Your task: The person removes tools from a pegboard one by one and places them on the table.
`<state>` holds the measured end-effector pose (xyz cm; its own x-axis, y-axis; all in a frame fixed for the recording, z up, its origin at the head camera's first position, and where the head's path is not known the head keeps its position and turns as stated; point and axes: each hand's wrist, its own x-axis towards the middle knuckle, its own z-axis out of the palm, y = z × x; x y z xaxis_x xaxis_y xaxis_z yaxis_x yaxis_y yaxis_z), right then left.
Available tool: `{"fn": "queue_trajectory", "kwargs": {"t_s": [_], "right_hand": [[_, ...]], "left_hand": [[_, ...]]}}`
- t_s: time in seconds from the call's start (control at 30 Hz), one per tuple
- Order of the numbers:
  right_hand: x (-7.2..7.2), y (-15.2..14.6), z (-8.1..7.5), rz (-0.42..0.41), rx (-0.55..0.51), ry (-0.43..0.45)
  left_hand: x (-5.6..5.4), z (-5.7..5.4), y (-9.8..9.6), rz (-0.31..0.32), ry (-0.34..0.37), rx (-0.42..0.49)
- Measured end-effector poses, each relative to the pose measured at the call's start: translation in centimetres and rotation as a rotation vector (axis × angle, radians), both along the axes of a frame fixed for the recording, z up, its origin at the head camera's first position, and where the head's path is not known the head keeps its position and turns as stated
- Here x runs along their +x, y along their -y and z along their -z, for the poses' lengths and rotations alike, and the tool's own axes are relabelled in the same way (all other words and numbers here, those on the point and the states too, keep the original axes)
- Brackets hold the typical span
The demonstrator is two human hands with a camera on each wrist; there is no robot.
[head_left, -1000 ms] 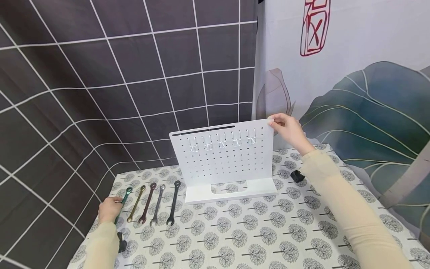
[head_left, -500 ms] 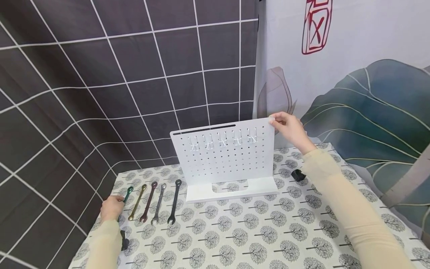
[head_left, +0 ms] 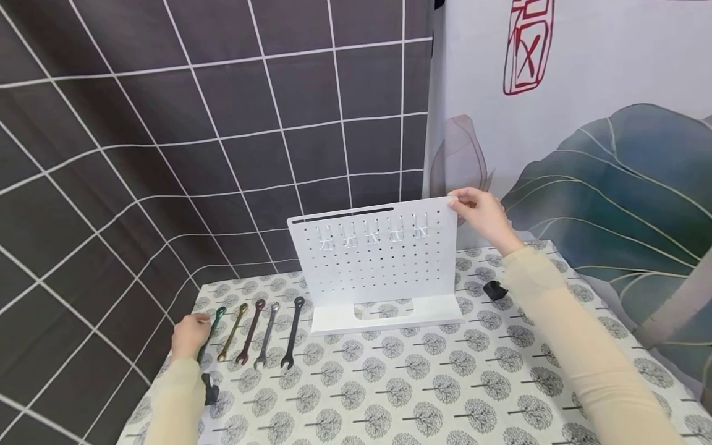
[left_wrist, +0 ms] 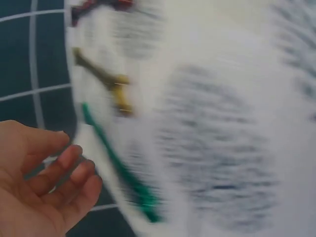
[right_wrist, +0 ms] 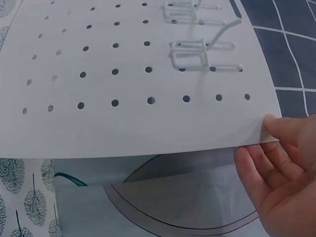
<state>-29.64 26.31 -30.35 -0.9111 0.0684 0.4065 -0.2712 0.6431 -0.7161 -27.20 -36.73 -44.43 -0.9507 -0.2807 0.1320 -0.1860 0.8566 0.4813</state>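
Note:
The green combination wrench (head_left: pixel 212 330) lies at the left end of a row of wrenches. My left hand (head_left: pixel 190 335) is just left of it, fingers loosely bent. In the left wrist view a gap shows between that hand (left_wrist: pixel 47 182) and the green wrench (left_wrist: pixel 118 163), and nothing is in the fingers. A white pegboard (head_left: pixel 381 262) stands upright on its flat base, with several wire hooks (head_left: pixel 372 232) along its upper part. My right hand (head_left: pixel 479 213) pinches its top right corner, thumb (right_wrist: pixel 281 127) on the front face and fingers behind.
To the right of the green wrench lie a gold wrench (head_left: pixel 232 334), a dark red wrench (head_left: pixel 251 332), a silver wrench (head_left: pixel 267 337) and a black wrench (head_left: pixel 293 332). The tree-print cloth (head_left: pixel 389 389) covers the table. Dark gridded curtain (head_left: pixel 267 154) hangs close behind.
My left hand has come off the green wrench to its left, and more of the wrench's length now shows. The right hand stays at the pegboard corner; the head view has shifted slightly.

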Motion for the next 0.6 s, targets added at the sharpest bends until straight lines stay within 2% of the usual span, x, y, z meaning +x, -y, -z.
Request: {"fn": "queue_trajectory", "kwargs": {"t_s": [0.1,0.2,0.3,0.47,0.53,0.6], "right_hand": [[0.3,-0.5,-0.3,-0.026,-0.015,0.006],[1.0,-1.1,-1.1,-0.041,-0.024,-0.016],[2.0,-1.5,-2.4,-0.012,-0.013,-0.08],[4.0,-1.6,-4.2,0.084,0.015,-0.246],[4.8,-1.7,-4.5,0.131,0.029,-0.339],[5.5,-1.9,-4.4,0.172,0.043,-0.438]], "left_hand": [[-0.5,-2.5,-0.9,0.066,-0.09,0.003],[-1.1,-6.0,-2.3,0.113,-0.195,0.022],[-1.3,-9.6,-3.9,0.157,-0.325,0.018],[-0.8,-15.0,-6.8,0.205,-0.592,0.001],[-0.4,-16.7,-8.1,0.223,-0.706,-0.002],[0.0,-17.9,-9.4,0.25,-0.812,-0.014]]}}
